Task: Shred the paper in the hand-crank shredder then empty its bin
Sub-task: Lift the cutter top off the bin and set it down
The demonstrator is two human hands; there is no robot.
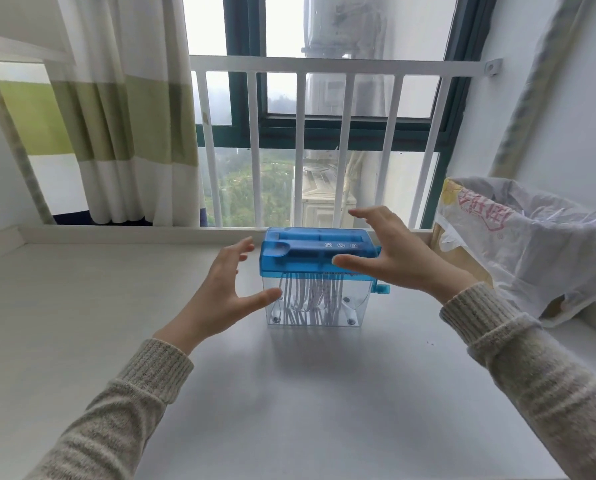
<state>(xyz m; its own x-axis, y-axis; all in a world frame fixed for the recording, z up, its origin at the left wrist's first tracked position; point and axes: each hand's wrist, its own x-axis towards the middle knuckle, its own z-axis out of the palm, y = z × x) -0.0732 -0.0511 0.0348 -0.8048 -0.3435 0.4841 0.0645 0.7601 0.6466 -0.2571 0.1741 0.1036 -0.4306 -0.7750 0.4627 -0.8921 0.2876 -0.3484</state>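
White tabletop [82,306] runs up to a barred window [324,133] with a striped curtain [127,116] left of the shredder [315,254]. That blue-topped shredder stands near the sill, paper strips [310,296] hanging in its clear bin [355,306]. Left hand [220,292] and right hand [393,251] flank it, fingers spread, holding nothing. Right of it sits a plastic-lined box [532,244].

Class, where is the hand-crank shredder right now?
In the head view, the hand-crank shredder stands centre on the white table, between the open left hand and right hand, before the window railing.
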